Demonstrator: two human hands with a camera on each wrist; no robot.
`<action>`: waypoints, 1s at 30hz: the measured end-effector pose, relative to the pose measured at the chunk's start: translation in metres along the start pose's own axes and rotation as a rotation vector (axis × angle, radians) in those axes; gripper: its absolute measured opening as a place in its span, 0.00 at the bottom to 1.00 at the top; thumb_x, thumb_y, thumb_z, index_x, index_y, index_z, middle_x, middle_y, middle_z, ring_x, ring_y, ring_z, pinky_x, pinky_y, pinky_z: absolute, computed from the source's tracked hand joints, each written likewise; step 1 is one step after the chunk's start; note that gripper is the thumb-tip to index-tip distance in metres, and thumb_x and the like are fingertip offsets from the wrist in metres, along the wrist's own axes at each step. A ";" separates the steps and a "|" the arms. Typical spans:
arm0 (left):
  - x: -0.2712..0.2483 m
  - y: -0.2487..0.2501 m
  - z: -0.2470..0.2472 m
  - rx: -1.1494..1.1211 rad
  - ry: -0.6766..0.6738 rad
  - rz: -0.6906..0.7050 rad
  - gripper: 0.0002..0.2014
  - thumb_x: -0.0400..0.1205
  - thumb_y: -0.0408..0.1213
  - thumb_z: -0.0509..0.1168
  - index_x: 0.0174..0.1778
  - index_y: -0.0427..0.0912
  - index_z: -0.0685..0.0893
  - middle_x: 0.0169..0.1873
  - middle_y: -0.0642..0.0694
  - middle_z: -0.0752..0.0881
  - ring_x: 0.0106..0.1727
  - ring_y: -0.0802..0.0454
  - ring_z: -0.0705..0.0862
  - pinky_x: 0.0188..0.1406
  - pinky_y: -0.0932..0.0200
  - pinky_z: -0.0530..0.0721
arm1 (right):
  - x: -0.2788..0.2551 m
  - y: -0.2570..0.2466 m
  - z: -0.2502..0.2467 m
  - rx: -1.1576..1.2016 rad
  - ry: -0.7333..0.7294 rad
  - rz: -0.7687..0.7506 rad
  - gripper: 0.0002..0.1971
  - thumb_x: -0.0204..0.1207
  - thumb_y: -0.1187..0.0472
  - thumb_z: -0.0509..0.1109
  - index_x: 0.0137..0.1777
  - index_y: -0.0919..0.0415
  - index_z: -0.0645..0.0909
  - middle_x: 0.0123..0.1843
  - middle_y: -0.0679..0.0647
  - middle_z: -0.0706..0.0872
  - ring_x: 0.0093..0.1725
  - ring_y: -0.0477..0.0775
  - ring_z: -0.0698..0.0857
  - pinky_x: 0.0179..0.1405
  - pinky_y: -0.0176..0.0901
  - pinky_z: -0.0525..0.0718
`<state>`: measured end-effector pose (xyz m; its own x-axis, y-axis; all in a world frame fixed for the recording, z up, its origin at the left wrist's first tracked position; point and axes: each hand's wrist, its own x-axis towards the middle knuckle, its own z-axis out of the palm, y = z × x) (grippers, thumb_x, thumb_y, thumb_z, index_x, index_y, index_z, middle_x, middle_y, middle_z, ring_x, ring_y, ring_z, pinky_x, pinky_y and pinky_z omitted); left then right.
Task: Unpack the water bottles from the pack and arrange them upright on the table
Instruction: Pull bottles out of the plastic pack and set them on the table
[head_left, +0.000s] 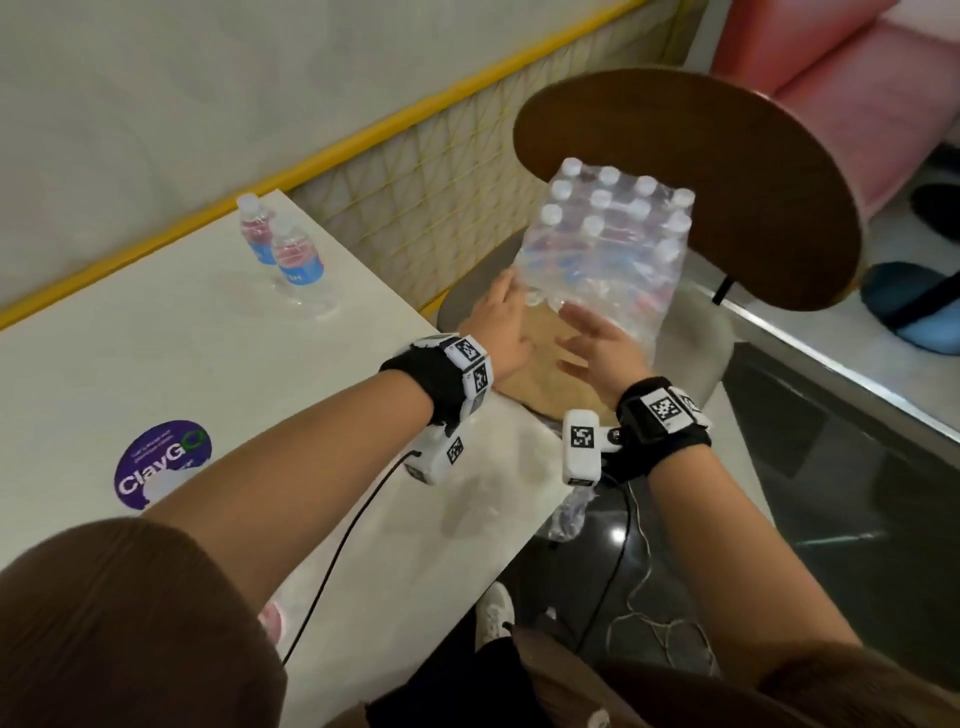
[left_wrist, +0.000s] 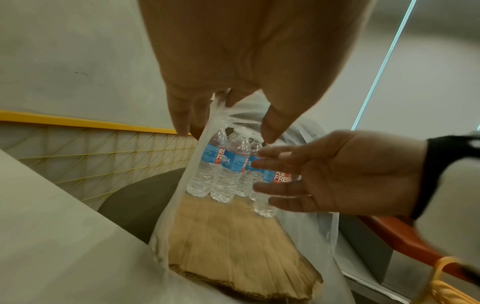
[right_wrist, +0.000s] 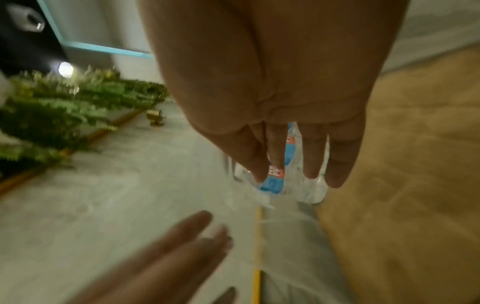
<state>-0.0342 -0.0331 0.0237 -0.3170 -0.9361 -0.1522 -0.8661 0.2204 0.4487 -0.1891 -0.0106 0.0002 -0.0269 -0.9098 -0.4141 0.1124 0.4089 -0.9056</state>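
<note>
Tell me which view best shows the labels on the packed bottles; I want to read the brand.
The left wrist view: through the torn wrap, the labels face the camera, blue and red, reading REFRESH in part. The head view shows the pack mostly from above, caps and blurred colour. The right wrist view gives only a blurred slice of label between the fingers.

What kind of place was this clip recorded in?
Probably a café or similar shop seating area, not a home: a white table with a round branded sticker, a wooden-backed chair holding the shrink-wrapped pack of water bottles, and pink upholstered seating behind.
</note>
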 end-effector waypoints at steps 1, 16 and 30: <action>0.001 0.000 0.002 -0.039 0.029 0.013 0.34 0.81 0.38 0.65 0.80 0.34 0.57 0.83 0.41 0.48 0.82 0.38 0.59 0.79 0.45 0.65 | 0.004 0.000 -0.001 -0.075 0.046 0.040 0.26 0.79 0.73 0.62 0.76 0.59 0.70 0.72 0.49 0.76 0.66 0.54 0.80 0.60 0.49 0.83; -0.013 -0.008 0.014 -0.052 -0.039 0.128 0.35 0.82 0.37 0.62 0.83 0.38 0.53 0.83 0.48 0.48 0.83 0.47 0.59 0.81 0.53 0.62 | 0.068 -0.013 -0.061 -0.515 0.314 0.294 0.30 0.80 0.51 0.66 0.79 0.56 0.64 0.78 0.57 0.70 0.73 0.61 0.74 0.24 0.22 0.80; 0.007 -0.014 0.021 -0.146 -0.100 -0.060 0.28 0.79 0.37 0.66 0.77 0.40 0.69 0.81 0.47 0.51 0.75 0.44 0.72 0.76 0.55 0.69 | 0.053 0.011 -0.057 -1.268 0.112 0.206 0.30 0.79 0.52 0.66 0.79 0.58 0.67 0.76 0.58 0.72 0.72 0.62 0.76 0.65 0.45 0.81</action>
<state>-0.0327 -0.0370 -0.0020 -0.3095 -0.9130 -0.2657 -0.8216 0.1161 0.5581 -0.2457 -0.0508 -0.0367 -0.2113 -0.8368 -0.5051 -0.8910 0.3774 -0.2524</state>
